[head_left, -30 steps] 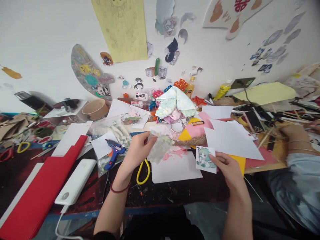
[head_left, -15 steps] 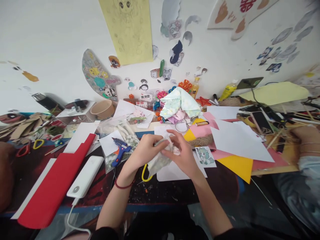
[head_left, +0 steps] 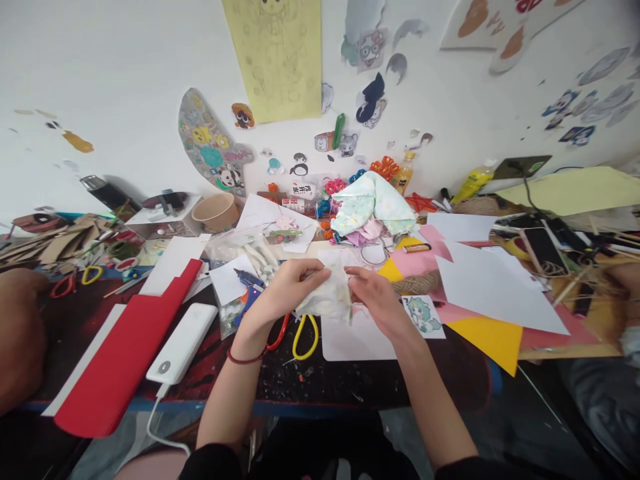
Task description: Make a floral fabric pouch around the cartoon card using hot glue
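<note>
A thin, pale, crumpled piece of cloth (head_left: 327,297) with faint yellowish patches is held up in front of me over the table. My left hand (head_left: 296,283) pinches its upper left part between thumb and fingers. At its right edge, my right hand (head_left: 374,297) has its fingers curled together on the border; the fingertips are partly hidden. Below the cloth lie yellow-handled scissors (head_left: 306,341) with a red loop beside them, and a white sheet of paper (head_left: 355,343). A blue glue gun (head_left: 249,293) is partly behind my left wrist.
Red paper (head_left: 120,353) and a white power bank (head_left: 183,343) with a cable lie left. A cartoon cutout (head_left: 423,313), twine (head_left: 417,283) and yellow paper (head_left: 493,340) are right. Patterned cloth (head_left: 370,200) is piled by the wall. Other people's arms show at both sides.
The cloth, gathered and tilted before, is now spread flatter between my hands. My right hand has shifted to its right edge. The scissors' handles show more. The view has shifted slightly.
</note>
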